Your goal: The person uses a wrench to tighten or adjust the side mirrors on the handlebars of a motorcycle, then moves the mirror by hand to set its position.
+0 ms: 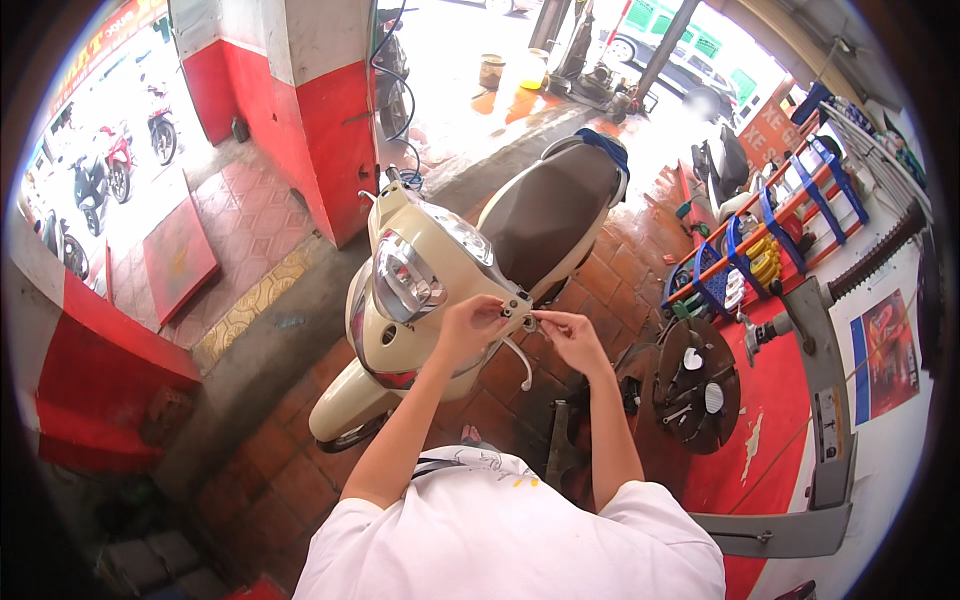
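A cream scooter [440, 270] is parked on the brick floor [300, 470], headlight [405, 278] toward the camera, brown seat [548, 205] behind it. The left hand [470, 325] is curled closed around the right end of the handlebar, at the small bracket [517, 305]. The right hand [568, 332] is held just beside the bracket, thumb and forefinger pinched together on a tiny part [530, 322], too small to identify; the other fingers are loosely bent. A white brake lever [520, 362] is seen curving down below the two hands. A round black tray with tools [690, 385] is placed to the right on a red surface, near a grey metal stand [825, 400]. A blue and orange rack with yellow parts [765, 240] is seen further right. Red and white pillars [320, 120] stand to the left, motorbikes [110, 165] well apart beyond them.
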The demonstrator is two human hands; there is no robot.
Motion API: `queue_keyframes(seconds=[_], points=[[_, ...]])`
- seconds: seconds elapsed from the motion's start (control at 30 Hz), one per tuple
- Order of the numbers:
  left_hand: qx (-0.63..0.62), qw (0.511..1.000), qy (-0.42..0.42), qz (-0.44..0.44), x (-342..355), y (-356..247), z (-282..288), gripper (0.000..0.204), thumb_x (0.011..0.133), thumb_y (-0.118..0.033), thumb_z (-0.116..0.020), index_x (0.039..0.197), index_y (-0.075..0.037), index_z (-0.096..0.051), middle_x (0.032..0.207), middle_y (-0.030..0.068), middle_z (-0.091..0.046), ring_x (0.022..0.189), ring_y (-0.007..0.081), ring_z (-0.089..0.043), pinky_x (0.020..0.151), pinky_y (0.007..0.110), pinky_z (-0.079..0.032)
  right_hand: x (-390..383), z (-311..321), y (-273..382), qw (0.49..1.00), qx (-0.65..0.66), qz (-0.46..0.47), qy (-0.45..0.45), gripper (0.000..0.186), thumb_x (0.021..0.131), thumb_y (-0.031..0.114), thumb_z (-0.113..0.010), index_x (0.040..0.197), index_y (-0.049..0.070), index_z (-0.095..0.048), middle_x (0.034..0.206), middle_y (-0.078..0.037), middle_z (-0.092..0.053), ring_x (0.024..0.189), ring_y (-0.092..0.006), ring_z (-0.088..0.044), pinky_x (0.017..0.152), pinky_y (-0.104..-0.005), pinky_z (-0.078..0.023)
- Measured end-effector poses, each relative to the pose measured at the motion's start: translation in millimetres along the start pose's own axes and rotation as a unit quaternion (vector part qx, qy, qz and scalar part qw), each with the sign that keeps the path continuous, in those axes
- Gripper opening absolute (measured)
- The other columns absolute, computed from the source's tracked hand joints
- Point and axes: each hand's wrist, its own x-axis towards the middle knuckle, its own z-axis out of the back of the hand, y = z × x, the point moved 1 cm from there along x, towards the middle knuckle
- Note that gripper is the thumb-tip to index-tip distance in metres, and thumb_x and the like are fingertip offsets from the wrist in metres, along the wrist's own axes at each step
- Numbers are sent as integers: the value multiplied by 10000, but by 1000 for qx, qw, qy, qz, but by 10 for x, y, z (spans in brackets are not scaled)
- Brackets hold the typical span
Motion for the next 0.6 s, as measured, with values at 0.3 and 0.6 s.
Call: queue_keyframes(seconds=[0.3,0.6], points=[[0,1000,0,1,0,-35,17,205,844,-24,-750,1034,20,-688,941,106,-745,866,144,-707,806,282,-557,671,99,119,977,-130,56,160,183,891,104,-715,1065,92,-770,739,-31,-693,605,-61,-520,571,-265,-446],[7,1000,-8,18,-16,-66,28,200,829,-8,-761,1020,12,-704,914,58,-735,855,97,-668,792,255,-540,819,102,281,959,-164,49,228,182,870,117,-715,1042,87,-770,803,-121,-728,672,-124,-603,667,-303,-499]])
